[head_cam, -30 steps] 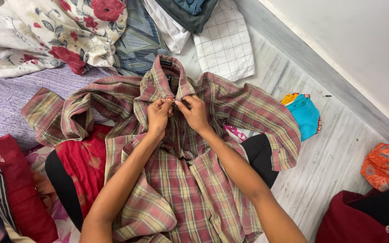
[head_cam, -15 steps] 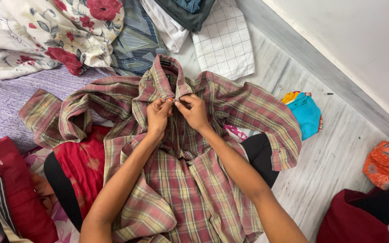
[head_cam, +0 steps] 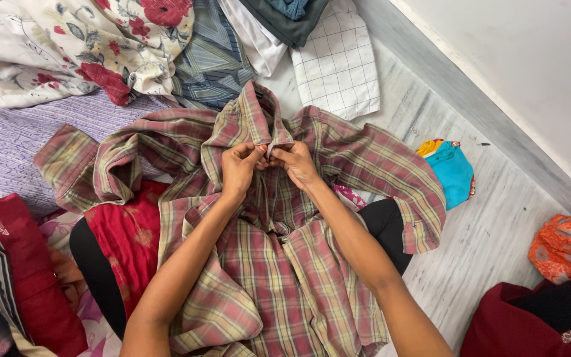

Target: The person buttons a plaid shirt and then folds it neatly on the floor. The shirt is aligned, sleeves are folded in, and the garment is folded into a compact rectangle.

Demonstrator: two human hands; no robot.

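Observation:
A red, green and cream plaid shirt [head_cam: 279, 277] lies spread over my lap and the floor, collar pointing away from me. My left hand [head_cam: 239, 166] pinches the left edge of the shirt front just below the collar. My right hand [head_cam: 297, 162] pinches the opposite edge, fingertips nearly touching the left hand's. Both sleeves fan out to the sides. Whatever small part sits between my fingertips is hidden.
A floral white and red cloth [head_cam: 80, 46], a striped blue garment [head_cam: 209, 63] and a white checked cloth [head_cam: 335, 63] lie at the top. A turquoise garment [head_cam: 454, 172] and an orange one [head_cam: 566, 244] rest by the wall. Red and dark clothes [head_cam: 8, 264] pile at left.
My hands stay at the collar, fingers shifting only slightly. The view has barely moved.

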